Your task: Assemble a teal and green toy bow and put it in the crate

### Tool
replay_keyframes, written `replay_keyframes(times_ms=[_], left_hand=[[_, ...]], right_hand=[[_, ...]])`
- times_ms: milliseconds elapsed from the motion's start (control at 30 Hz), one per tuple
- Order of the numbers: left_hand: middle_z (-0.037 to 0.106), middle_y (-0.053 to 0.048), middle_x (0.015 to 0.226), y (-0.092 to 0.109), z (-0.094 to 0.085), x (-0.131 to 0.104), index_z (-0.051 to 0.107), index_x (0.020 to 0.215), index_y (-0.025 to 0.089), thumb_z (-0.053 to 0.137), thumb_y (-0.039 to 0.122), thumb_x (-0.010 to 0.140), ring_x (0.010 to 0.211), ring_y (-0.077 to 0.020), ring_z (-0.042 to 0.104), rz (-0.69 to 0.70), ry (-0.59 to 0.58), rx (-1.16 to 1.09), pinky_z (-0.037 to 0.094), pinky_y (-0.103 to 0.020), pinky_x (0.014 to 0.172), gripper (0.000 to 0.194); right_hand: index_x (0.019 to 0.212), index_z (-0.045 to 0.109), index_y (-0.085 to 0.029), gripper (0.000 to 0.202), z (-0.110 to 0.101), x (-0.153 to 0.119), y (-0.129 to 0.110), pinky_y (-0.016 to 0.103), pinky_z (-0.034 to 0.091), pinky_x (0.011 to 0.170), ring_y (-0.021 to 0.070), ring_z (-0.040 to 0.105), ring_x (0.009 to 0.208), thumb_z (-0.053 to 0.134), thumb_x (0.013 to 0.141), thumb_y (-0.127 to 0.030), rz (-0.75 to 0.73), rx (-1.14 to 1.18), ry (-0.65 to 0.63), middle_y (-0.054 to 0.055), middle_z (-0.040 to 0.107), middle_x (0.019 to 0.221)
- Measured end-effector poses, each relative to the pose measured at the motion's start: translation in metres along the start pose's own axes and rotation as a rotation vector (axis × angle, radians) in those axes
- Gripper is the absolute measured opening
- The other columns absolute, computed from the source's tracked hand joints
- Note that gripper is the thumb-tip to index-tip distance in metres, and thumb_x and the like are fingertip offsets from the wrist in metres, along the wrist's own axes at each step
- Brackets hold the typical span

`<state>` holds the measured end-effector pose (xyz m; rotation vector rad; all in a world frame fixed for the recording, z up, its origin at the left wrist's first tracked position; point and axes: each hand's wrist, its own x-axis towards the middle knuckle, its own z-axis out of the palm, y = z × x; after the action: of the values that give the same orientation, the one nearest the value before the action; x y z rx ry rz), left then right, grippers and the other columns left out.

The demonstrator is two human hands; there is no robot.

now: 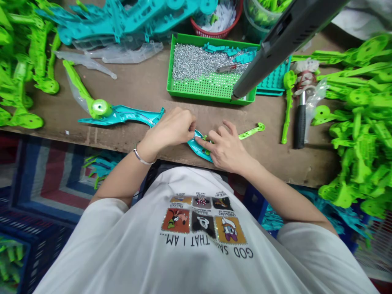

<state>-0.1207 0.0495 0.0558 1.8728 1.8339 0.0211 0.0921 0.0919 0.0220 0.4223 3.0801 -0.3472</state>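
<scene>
A long teal plastic half-shell (128, 114) lies near the table's front edge, passing beneath my left hand toward my right. My left hand (174, 127) is closed in a pinch above its right part; what the fingertips hold, if anything, is hidden. My right hand (226, 149) rests over the shell's right end (200, 153), fingers spread, one fingertip touching it beside the left hand. From under the right hand a thin lime-green arm piece (252, 131) sticks out. A thin dark wire (143, 118) runs along the shell. A lime-green piece with a round hub (101, 108) sits at its left end.
Behind my hands stands a green tray (211, 92) of screws, teal bits and a screwdriver (226, 68). A dark grey bar (275, 45) slants over it. A black-handled hammer (300, 126) lies right. Lime-green parts pile up at left (21, 85) and right (361, 134).
</scene>
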Motion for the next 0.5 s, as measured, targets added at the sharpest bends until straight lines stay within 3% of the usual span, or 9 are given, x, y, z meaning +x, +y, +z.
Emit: replay_keyframes(times_ms=[167,333,500], left_hand=[[0.071,-0.01,0.075,0.006,0.001,0.01,0.076,0.079,0.015,0.063,0.012,0.076,0.081,-0.0261,0.068,-0.075,-0.017,0.048,0.051,-0.038,0.077,0.013],[0.072,-0.011,0.081,0.006,0.009,0.016,0.076,0.088,0.014,0.069,0.016,0.074,0.084,-0.0266,0.067,-0.06,0.044,0.105,0.052,-0.039,0.078,0.015],[0.073,-0.015,0.087,0.014,0.01,0.018,0.074,0.089,0.013,0.069,0.016,0.076,0.084,-0.0301,0.068,-0.109,0.015,0.208,0.052,-0.04,0.075,0.014]], right_hand=[[0.14,0.062,-0.025,0.052,-0.001,0.0,0.0,0.057,0.021,0.112,0.0256,0.04,0.095,0.049,0.091,-0.017,-0.01,-0.028,-0.01,0.008,0.057,0.097],[0.139,0.063,-0.025,0.05,0.0,0.001,-0.001,0.057,0.021,0.111,0.026,0.041,0.096,0.049,0.091,-0.017,0.007,0.011,-0.003,0.009,0.059,0.101],[0.139,0.063,-0.021,0.05,0.001,0.003,-0.002,0.057,0.022,0.112,0.0268,0.044,0.098,0.048,0.091,-0.018,0.009,0.028,0.004,0.011,0.061,0.104]])
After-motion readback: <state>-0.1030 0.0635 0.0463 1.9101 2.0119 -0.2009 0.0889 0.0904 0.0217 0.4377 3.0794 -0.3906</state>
